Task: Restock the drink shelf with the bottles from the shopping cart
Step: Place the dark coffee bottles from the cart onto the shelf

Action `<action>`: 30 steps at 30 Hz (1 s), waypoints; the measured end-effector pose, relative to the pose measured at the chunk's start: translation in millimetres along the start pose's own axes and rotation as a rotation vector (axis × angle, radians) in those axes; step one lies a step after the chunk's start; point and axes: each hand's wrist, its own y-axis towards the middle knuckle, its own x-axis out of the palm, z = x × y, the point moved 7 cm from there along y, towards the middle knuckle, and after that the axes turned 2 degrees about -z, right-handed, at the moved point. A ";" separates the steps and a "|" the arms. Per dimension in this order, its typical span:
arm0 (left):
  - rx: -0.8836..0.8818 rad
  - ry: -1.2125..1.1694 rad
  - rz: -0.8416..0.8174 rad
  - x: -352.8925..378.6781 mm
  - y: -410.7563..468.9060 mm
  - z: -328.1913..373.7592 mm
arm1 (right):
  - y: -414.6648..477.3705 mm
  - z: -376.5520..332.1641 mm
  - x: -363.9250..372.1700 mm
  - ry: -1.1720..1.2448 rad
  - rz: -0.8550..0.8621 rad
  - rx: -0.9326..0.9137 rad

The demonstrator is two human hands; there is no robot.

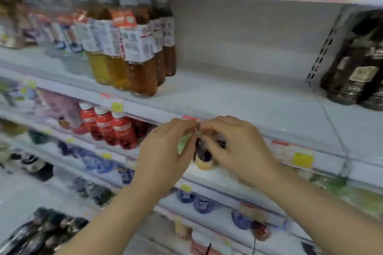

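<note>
Shelf [248, 93] is seen as smooth, matt, pale painted metal; the slotted upright [323, 47] at its right edge likewise. Tea bottles [143, 76] toward the left edge are noted as clear glossy plastic, labels [134, 45] as paper or film, not told apart. Red bottles [124, 130] are wrapped in glossy red film. Dark bottles [352, 76] are glossy. Price tags [303, 160] on the front edge are taken as paper. Small bottle [204, 156] is blurred: dark glossy top, cream base.

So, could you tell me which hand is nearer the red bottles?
Left. The left hand sits just right of the red bottles; the right hand is farther right, beyond it.
</note>
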 end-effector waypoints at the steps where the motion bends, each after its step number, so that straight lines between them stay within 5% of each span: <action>1: -0.047 0.017 0.009 -11.3 -16.5 -23.6 | 9.0 -15.7 27.4 0.032 -0.049 -0.027; 10: -0.756 0.180 -0.071 -87.2 -220.0 -258.2 | 33.3 -146.4 299.7 0.188 -0.587 -0.140; 18: -1.289 0.132 -0.178 -80.7 -401.1 -389.2 | -17.0 -177.4 521.6 0.086 -1.125 -0.049; 22: -1.400 0.145 -0.194 -61.6 -457.5 -433.1 | -51.8 -174.0 599.4 0.061 -1.264 0.042; 30: -1.325 0.296 -0.092 -75.5 -468.3 -547.1 | -73.5 -157.1 679.9 -0.070 -1.214 0.101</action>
